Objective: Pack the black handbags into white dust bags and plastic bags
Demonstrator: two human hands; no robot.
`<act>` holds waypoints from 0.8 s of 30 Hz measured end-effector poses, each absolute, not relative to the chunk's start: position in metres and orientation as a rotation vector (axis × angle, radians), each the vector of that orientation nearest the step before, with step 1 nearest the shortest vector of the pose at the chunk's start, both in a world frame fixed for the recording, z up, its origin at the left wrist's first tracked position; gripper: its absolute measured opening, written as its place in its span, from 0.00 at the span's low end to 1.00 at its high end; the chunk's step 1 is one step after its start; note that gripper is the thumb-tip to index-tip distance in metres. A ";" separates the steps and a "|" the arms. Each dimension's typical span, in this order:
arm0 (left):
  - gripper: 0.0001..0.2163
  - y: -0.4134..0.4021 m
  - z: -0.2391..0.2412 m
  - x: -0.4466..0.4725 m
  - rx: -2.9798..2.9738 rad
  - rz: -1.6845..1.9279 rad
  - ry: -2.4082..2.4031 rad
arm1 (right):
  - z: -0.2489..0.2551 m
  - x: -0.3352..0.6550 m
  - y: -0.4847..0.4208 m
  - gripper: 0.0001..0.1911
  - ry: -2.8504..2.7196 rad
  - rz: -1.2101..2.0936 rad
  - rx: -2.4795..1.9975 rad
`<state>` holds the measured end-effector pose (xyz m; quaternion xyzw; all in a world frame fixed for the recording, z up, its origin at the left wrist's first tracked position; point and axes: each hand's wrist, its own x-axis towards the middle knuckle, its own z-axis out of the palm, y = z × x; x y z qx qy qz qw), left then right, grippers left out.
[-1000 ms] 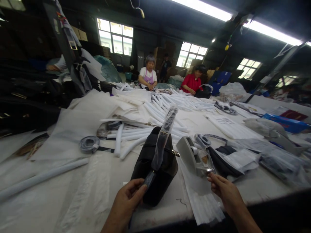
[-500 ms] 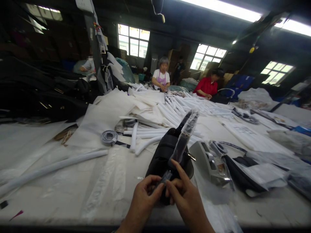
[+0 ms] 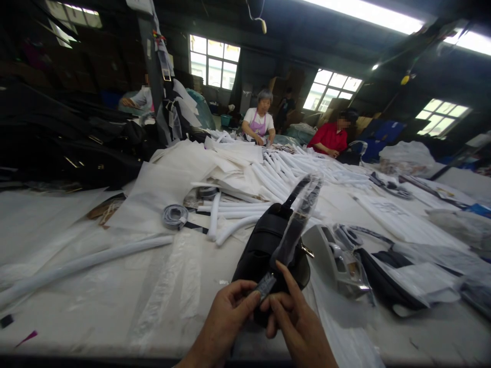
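A black handbag (image 3: 264, 245) stands on the white table (image 3: 76, 306) just in front of me. Its strap (image 3: 297, 217), wrapped in clear plastic film, rises up and away from the bag. My left hand (image 3: 226, 322) pinches the near end of that wrapped strap between thumb and fingers. My right hand (image 3: 297, 322) is closed on the same end from the right, its fingers touching the left ones.
A grey tape dispenser (image 3: 335, 260) stands right of the bag. White foam tubes (image 3: 230, 214), a tape roll (image 3: 174, 215) and sheets of white paper (image 3: 161, 184) cover the table behind. Black bags (image 3: 69, 153) pile up at left. Two seated people (image 3: 261, 120) work at the far end.
One second ago my right hand was at the tape dispenser; it has since come over to the strap end beside my left hand. Since half a second ago little has moved.
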<state>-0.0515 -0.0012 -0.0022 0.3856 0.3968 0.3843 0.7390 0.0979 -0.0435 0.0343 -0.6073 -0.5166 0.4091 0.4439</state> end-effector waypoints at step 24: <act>0.24 0.002 0.002 -0.058 0.766 0.656 0.894 | 0.026 0.069 -0.037 0.29 -1.364 0.754 -1.830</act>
